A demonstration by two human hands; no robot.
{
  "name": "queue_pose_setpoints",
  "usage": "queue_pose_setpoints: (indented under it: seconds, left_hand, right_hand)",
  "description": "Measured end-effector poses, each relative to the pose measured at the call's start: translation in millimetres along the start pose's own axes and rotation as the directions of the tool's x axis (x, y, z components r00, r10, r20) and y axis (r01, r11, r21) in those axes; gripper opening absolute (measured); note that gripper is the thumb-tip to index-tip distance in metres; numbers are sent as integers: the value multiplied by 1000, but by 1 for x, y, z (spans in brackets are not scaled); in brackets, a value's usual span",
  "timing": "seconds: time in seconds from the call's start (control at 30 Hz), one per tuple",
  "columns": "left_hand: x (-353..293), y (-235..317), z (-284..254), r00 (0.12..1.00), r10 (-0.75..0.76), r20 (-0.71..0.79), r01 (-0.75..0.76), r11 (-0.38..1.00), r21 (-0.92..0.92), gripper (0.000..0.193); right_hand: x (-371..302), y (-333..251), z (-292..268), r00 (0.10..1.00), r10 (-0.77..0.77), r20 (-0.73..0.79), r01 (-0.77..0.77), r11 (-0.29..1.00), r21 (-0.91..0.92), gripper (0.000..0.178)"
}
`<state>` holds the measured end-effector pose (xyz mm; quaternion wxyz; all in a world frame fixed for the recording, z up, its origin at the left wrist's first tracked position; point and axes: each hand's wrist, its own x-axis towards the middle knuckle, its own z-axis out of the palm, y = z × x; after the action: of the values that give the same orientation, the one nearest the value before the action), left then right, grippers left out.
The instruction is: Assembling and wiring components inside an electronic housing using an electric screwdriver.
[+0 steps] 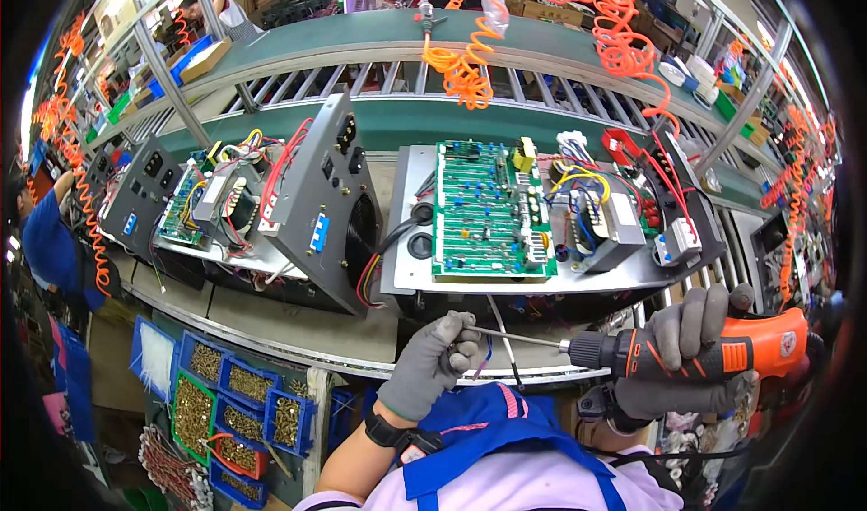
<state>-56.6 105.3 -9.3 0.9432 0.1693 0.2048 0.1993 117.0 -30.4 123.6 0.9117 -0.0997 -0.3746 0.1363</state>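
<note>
An orange and black power screwdriver (700, 347) lies level in front of me, its long thin bit pointing left. My right hand (695, 348), in a grey glove, is wrapped round its body. At the bit's far end my left hand (432, 364), also gloved, is closed with fingertips pinched at the tip; whether a screw is between them is too small to tell. Just beyond both hands stands an open electrical unit (415, 278) on a metal chassis. It carries a green circuit board (488, 209), a transformer (605, 227) and bundles of coloured wires (582, 181).
Left of it stands a similar unit with an upright grey panel (334, 213). Blue and green bins (192, 416) of brass screws sit at lower left, near red-tipped wires (167, 466). Orange coiled hoses (461, 73) hang over the roller conveyor (361, 79). A person in blue (54, 240) works at far left.
</note>
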Motion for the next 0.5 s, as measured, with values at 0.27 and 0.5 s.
queue_pose_setpoints:
  seconds: [0.27,0.5]
  left_hand:
    - [2,27,-21,995,37,92,-40,999,25,32]
    - [2,37,-20,999,47,24,-47,999,4,32]
  right_hand:
    - [8,35,14,989,43,139,-42,999,-13,66]
    - [17,59,35,988,76,138,-69,996,-59,67]
